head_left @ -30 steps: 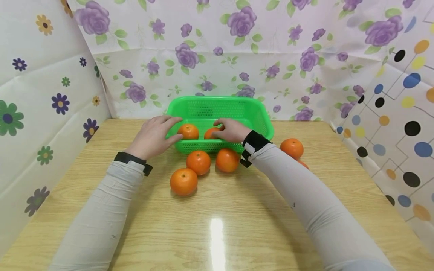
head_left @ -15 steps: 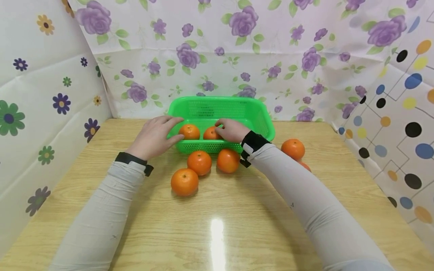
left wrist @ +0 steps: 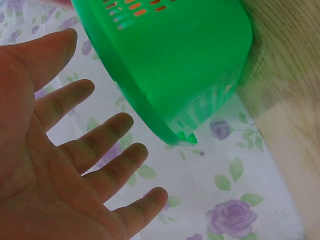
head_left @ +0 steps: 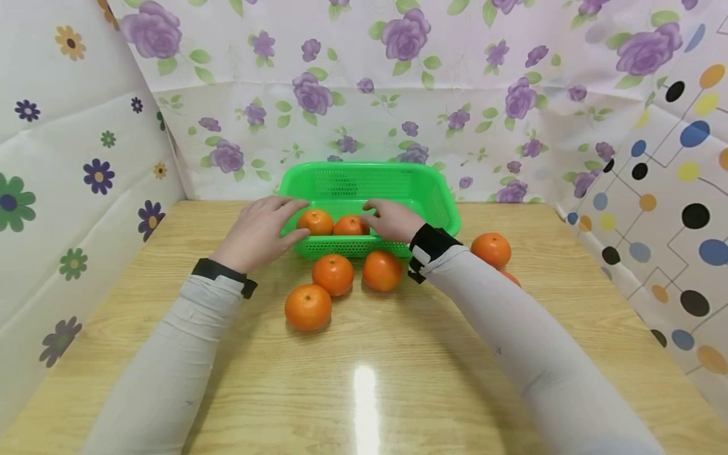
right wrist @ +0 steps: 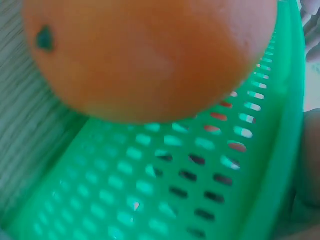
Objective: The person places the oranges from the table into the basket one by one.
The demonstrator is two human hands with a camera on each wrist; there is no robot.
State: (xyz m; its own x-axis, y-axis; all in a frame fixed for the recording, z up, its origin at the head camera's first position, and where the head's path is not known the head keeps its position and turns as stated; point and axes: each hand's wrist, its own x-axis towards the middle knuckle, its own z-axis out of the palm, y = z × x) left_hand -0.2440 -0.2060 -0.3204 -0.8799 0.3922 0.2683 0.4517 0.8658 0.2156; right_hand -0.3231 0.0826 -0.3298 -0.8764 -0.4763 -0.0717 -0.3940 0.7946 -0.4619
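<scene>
A green perforated plastic basket stands at the back of the table, with two mandarin oranges side by side inside, a left one and a right one. My right hand reaches over the front rim. Its loosely bent fingers are right beside the right mandarin orange, not wrapped round it. At the basket's left end hovers my left hand, fingers spread; the left wrist view shows its bare palm facing the basket wall. The right wrist view has a mandarin orange close against the basket's outer wall.
In front of the basket lie three mandarin oranges: one near the rim, one to its left and one closer. Two more lie to the right, one partly covering the other. Patterned sheets enclose the wooden table.
The right mandarin orange in the basket has shifted left, up against the other one. My right hand's fingers have come off it slightly. The left hand has hardly moved.
</scene>
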